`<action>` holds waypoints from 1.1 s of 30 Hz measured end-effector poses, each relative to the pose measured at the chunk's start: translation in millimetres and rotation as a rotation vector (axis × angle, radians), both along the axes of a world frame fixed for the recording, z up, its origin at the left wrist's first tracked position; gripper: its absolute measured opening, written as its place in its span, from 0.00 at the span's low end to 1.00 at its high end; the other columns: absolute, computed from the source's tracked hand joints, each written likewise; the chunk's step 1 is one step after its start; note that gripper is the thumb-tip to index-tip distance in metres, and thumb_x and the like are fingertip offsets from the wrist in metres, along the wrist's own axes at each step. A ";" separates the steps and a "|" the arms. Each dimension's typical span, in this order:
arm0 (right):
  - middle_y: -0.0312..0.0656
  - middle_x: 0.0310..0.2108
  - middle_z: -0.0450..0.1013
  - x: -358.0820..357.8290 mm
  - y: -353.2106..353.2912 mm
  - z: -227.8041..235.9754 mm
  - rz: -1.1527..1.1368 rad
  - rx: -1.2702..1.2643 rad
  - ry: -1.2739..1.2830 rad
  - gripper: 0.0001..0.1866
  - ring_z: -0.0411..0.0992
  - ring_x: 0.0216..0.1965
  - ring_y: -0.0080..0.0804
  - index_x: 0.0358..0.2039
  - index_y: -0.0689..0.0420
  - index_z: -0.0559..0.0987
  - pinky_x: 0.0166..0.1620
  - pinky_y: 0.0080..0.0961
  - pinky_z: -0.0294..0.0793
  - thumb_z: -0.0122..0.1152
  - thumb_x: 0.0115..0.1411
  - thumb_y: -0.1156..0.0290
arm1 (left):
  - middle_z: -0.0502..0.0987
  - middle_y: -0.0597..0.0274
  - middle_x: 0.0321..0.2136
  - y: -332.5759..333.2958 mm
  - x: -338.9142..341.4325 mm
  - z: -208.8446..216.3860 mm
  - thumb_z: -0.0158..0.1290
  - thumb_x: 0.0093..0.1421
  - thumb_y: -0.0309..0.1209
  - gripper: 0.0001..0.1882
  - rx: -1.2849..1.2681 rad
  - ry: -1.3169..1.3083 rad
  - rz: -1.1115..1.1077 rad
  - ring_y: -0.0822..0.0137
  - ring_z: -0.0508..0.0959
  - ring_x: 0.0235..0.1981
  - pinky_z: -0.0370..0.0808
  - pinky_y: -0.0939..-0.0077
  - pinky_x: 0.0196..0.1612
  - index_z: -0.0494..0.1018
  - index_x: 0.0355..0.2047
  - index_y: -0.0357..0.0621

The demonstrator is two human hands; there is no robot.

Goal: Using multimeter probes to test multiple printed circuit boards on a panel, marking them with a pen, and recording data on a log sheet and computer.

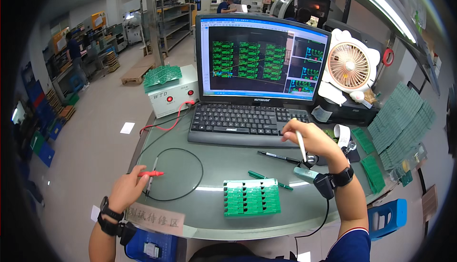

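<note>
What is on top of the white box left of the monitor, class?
Several green circuit boards lie piled on the white box. Part of its top shows at the right; the surface under the boards is covered and cannot be seen.

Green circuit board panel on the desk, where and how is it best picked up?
Probably grip the green circuit board panel by its left and right edges, coming from the near side. It lies flat with straight sides, and a green pen-like rod lies by its far edge.
</note>
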State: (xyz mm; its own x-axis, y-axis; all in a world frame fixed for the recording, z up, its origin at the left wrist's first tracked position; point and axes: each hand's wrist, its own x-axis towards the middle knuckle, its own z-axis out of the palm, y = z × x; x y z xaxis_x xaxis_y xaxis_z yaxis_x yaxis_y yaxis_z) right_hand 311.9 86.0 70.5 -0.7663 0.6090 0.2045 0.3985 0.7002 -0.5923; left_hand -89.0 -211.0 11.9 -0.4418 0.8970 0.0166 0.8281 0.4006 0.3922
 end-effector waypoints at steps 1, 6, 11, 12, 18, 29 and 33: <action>0.48 0.28 0.76 -7.3 -6.2 0.7 0.026 0.009 -0.057 0.11 0.77 0.33 0.45 0.37 0.59 0.74 0.38 0.34 0.73 0.56 0.62 0.64 | 0.76 0.55 0.20 7.0 -5.2 -4.9 0.47 0.64 0.42 0.18 -0.006 -0.003 0.000 0.59 0.78 0.23 0.71 0.66 0.28 0.71 0.46 0.42; 0.48 0.31 0.77 -63.3 -15.4 -2.6 0.180 0.002 -0.125 0.12 0.77 0.34 0.47 0.36 0.59 0.75 0.38 0.36 0.73 0.57 0.62 0.62 | 0.77 0.59 0.19 8.2 -21.6 -11.4 0.45 0.66 0.42 0.18 0.033 -0.207 0.043 0.65 0.77 0.20 0.71 0.68 0.27 0.76 0.35 0.41; 0.48 0.32 0.77 -87.8 7.1 -21.7 0.186 0.013 -0.103 0.09 0.77 0.35 0.45 0.36 0.60 0.76 0.39 0.35 0.73 0.57 0.62 0.67 | 0.77 0.63 0.22 -13.9 -40.5 -23.2 0.47 0.65 0.34 0.12 0.355 -0.506 0.122 0.72 0.77 0.23 0.72 0.76 0.27 0.71 0.46 0.43; 0.48 0.31 0.76 -94.3 9.9 -21.9 0.200 0.012 -0.098 0.09 0.76 0.34 0.45 0.36 0.60 0.75 0.39 0.35 0.72 0.56 0.62 0.67 | 0.76 0.64 0.24 -19.1 -42.6 -24.9 0.48 0.65 0.31 0.15 0.514 -0.648 0.148 0.73 0.77 0.25 0.73 0.79 0.28 0.68 0.51 0.45; 0.49 0.32 0.74 -114.3 33.1 -41.6 0.257 0.149 -0.059 0.07 0.73 0.38 0.49 0.37 0.59 0.75 0.40 0.39 0.72 0.56 0.61 0.69 | 0.75 0.59 0.34 -10.7 -27.8 -3.4 0.47 0.60 0.20 0.28 0.467 -1.164 0.141 0.72 0.77 0.26 0.76 0.77 0.29 0.55 0.60 0.42; 0.50 0.36 0.75 -81.6 4.7 -13.8 0.260 0.013 -0.087 0.13 0.75 0.38 0.48 0.41 0.60 0.72 0.41 0.39 0.71 0.57 0.62 0.64 | 0.72 0.47 0.19 28.9 -19.5 -31.1 0.56 0.53 0.40 0.18 0.023 -0.021 -0.058 0.48 0.74 0.24 0.72 0.60 0.31 0.67 0.25 0.35; 0.49 0.39 0.76 -30.7 -16.8 -3.7 0.266 -0.019 -0.039 0.15 0.75 0.42 0.47 0.43 0.60 0.73 0.46 0.36 0.72 0.59 0.62 0.63 | 0.72 0.55 0.18 29.4 -45.4 -53.4 0.56 0.56 0.38 0.15 0.147 -0.101 -0.037 0.57 0.71 0.20 0.69 0.64 0.26 0.67 0.28 0.39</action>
